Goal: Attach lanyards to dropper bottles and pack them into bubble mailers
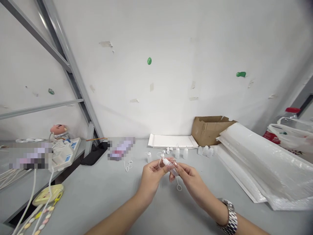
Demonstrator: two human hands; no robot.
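Between my two hands, above the grey table, is a small white dropper bottle (174, 171), tilted with its pointed tip up and to the left. My left hand (153, 174) pinches it near the tip, and a thin white loop shows by those fingers. The fingers of my right hand (188, 173) close on its body from the other side. A white ring strap (179, 187) hangs below the fingers. Just beyond my hands stand similar upright bottles (185, 153) and a few small white caps (168, 150). More loose ring straps (128, 165) lie to the left.
A cardboard box (211, 130) and a white padded envelope (173, 141) sit against the wall. Uncapped bottles (206, 151) lie before the box. Bubble mailers (266, 166) cover the right side. At left are a black phone (94, 156), a power strip (66, 156) and cables.
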